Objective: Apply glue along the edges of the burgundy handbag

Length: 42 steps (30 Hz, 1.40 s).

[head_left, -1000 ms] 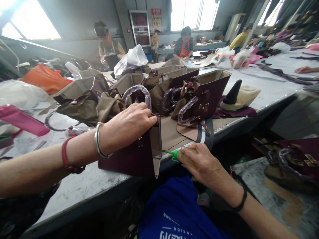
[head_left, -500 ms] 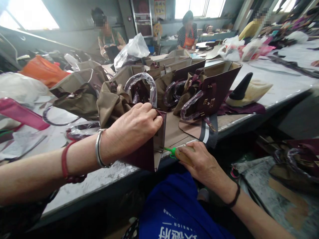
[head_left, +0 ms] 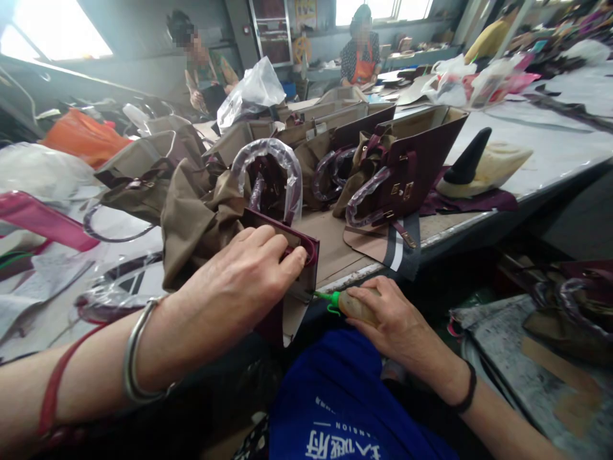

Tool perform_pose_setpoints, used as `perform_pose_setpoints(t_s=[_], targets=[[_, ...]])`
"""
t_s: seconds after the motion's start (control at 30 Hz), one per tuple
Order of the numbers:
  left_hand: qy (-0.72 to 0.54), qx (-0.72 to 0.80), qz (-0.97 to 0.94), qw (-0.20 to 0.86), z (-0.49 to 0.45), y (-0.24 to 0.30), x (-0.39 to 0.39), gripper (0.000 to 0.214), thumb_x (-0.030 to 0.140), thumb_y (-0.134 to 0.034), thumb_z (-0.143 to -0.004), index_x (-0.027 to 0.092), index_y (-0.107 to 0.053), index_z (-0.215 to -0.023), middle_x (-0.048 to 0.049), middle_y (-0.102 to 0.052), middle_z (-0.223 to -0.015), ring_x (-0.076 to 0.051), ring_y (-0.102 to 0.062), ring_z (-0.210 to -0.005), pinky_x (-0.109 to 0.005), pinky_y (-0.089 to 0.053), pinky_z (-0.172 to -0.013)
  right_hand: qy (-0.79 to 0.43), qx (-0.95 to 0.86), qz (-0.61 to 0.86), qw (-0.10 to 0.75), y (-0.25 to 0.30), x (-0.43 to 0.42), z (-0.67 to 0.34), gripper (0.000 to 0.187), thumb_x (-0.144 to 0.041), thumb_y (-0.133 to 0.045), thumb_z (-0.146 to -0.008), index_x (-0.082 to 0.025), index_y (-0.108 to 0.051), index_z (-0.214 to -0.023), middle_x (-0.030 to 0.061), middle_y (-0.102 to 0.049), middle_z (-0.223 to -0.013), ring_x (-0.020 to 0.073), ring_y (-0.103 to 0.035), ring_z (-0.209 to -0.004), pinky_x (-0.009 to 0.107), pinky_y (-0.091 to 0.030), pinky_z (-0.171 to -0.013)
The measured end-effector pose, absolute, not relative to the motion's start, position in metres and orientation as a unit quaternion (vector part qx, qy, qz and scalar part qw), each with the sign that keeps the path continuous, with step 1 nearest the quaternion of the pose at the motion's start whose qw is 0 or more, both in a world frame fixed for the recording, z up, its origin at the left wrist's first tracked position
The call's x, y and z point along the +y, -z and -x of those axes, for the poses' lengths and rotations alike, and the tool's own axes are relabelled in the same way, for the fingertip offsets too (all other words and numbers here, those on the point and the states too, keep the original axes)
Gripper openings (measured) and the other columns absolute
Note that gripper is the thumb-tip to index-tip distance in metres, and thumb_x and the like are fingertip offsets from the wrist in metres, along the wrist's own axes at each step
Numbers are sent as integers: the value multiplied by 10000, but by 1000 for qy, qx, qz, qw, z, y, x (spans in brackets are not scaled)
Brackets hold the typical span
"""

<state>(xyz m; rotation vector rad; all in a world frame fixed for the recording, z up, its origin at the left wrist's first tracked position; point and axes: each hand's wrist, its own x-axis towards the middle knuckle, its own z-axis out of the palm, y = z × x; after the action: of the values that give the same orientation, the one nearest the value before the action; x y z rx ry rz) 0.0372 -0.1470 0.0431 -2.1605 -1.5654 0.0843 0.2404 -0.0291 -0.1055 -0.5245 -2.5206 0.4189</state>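
Note:
My left hand [head_left: 261, 275] is closed on the upper edge of a maroon handbag [head_left: 311, 255], whose beige inner side faces right at the table's front edge. Brown cloth [head_left: 191, 223] and a plastic-wrapped handle [head_left: 268, 150] lie just behind that hand. In my right hand [head_left: 390, 316] is a glue bottle [head_left: 357, 305], amber with a green nozzle [head_left: 330, 299]. The nozzle's thin tip points left and meets, or nearly meets, the bag's lower edge; I cannot tell which. My left fingertips are partly hidden by the bag.
Several part-made handbags [head_left: 416, 166] crowd the white table [head_left: 507, 137] behind my hands. Farther right sits a cut-open container with a black cone [head_left: 472, 156]. Plastic bags [head_left: 251, 92] stand at the back, and co-workers [head_left: 361, 54] sit beyond. Another bag [head_left: 560, 319] rests on a surface at right.
My left hand has moved down and left, and the bag's front edge has tilted, showing more of its inner side. The bottle's tip stays close to the bag's edge.

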Motion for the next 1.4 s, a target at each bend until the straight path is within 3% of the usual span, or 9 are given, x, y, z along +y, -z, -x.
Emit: perform_pose_setpoints(t_s=[0.27,0.5,1.07,1.23,1.4], targets=[[12,-562,796,225,-45,-43,-174,359,64,-298,-861,50,-574,-1090,-125,-563,-814,-248,-529,-717,-443,-559,-564,-176,-930,218,238,107,-42,-247,370,-149,-720,-768,-191,-555,-1096,76,-485,-983,240,-492,-910,423,-530,-792],[36,-585,784,202,-46,-35,-186,338,42,-340,-871,88,-520,-1154,-112,-566,-899,-226,-522,-782,-422,-565,-615,-148,-925,228,266,107,-42,-245,357,-184,-712,-784,-194,-568,-1110,80,-492,-969,245,-499,-916,421,-525,-808],[67,-594,776,200,-46,-29,-211,366,-15,-328,-852,102,-509,-1148,-99,-552,-897,-211,-493,-793,-369,-518,-629,-232,-908,241,252,114,-66,-243,371,-147,-703,-783,-192,-568,-1125,66,-492,-970,228,-512,-928,416,-527,-823],[85,-589,781,189,-38,-24,-221,375,26,-347,-895,107,-487,-1232,-98,-555,-1004,-189,-487,-877,-322,-465,-736,-201,-912,258,246,115,-65,-239,342,-173,-708,-797,-186,-581,-1114,73,-496,-969,232,-499,-916,415,-524,-822],[114,-573,772,252,-26,-17,-222,404,58,-446,-889,78,-482,-1291,-123,-559,-1100,-221,-503,-960,-359,-422,-854,-156,-913,264,270,119,-58,-229,339,-178,-733,-779,-171,-598,-1089,83,-503,-958,247,-494,-910,412,-524,-807]])
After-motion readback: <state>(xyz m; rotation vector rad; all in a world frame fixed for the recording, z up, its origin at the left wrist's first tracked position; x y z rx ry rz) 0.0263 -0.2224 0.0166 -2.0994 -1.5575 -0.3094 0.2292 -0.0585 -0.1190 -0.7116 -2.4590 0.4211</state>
